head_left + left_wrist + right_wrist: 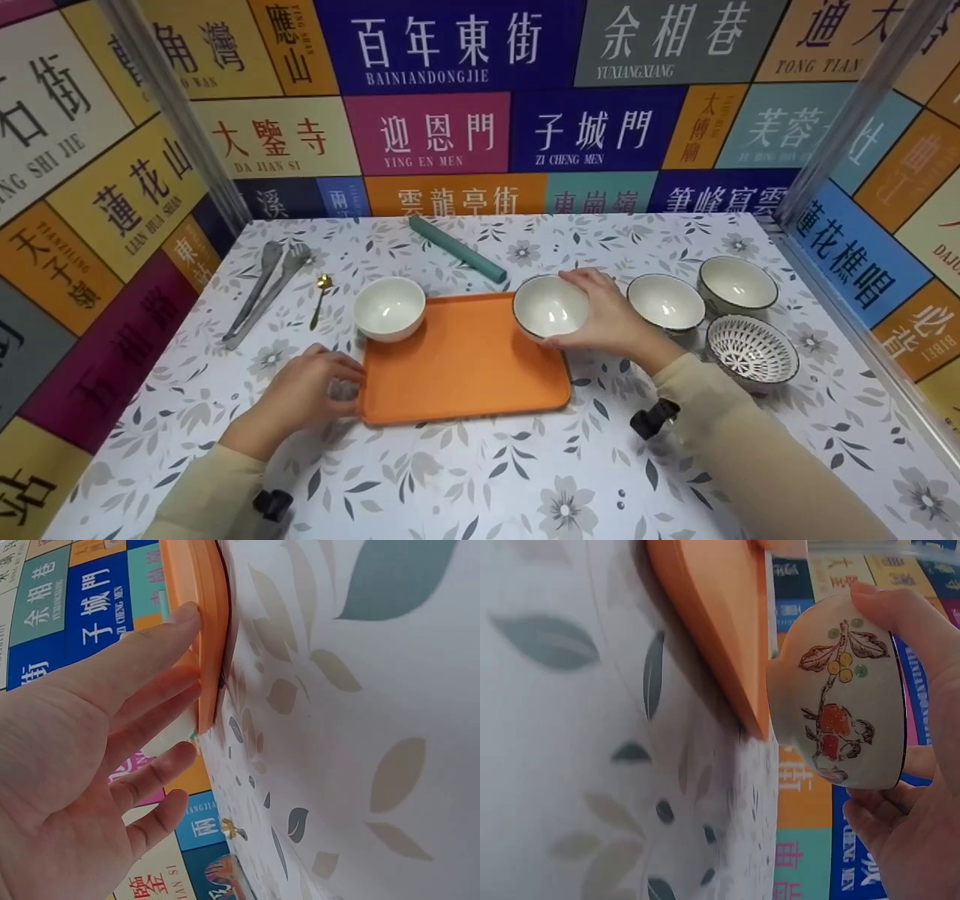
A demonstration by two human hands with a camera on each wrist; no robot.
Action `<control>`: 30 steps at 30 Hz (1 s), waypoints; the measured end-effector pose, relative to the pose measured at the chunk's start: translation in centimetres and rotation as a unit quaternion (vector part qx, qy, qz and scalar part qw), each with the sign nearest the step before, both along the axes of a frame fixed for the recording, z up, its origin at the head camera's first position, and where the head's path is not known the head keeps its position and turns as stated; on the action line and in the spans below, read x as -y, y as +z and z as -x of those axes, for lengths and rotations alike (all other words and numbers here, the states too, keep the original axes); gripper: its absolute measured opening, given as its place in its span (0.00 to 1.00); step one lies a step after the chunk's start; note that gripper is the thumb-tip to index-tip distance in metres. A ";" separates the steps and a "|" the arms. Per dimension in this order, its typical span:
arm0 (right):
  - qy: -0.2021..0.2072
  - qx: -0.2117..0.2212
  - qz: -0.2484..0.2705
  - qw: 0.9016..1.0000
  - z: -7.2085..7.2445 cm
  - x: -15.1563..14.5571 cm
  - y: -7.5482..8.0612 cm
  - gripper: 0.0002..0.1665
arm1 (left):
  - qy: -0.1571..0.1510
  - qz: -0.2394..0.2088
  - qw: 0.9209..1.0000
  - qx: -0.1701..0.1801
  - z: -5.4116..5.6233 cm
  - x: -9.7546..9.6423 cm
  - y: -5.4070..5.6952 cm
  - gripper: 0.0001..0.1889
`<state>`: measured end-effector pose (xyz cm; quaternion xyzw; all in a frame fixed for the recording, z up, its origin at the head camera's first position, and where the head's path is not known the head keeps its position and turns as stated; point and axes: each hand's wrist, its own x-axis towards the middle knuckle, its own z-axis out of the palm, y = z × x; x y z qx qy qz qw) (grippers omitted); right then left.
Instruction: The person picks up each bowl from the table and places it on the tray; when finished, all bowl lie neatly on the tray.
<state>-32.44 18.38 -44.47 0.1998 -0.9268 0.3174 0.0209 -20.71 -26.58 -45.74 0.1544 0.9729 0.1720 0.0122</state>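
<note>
Bowl [550, 306] tilted in right hand [609, 319]

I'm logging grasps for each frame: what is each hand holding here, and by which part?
The right hand grips a bowl by its rim and side, above the orange tray. The left hand holds nothing; its straight fingers press the tray's left edge.
</note>
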 end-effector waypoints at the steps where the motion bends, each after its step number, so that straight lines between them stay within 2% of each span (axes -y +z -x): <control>1: 0.004 0.000 -0.001 1.000 -0.3 0.3 0.0 0.73 | 0.000 -0.001 1.000 0.001 0.0 0.0 0.0 0.19; 6: 0.033 -0.006 0.011 0.999 -1.8 2.0 -0.1 0.72 | 0.000 0.003 1.000 0.003 0.1 0.0 0.2 0.19; 14: 0.058 -0.011 0.025 0.998 -3.5 4.5 -0.8 0.72 | -0.009 0.008 1.000 -0.014 -0.1 0.1 0.1 0.18; 22: 0.095 -0.005 0.056 0.994 -5.1 7.7 -1.5 0.70 | 0.009 0.006 1.000 -0.003 -0.3 0.3 0.1 0.19; 30: 0.126 -0.002 0.040 0.991 -6.2 10.8 -2.0 0.70 | 0.015 -0.003 1.000 0.005 0.0 0.1 -0.2 0.20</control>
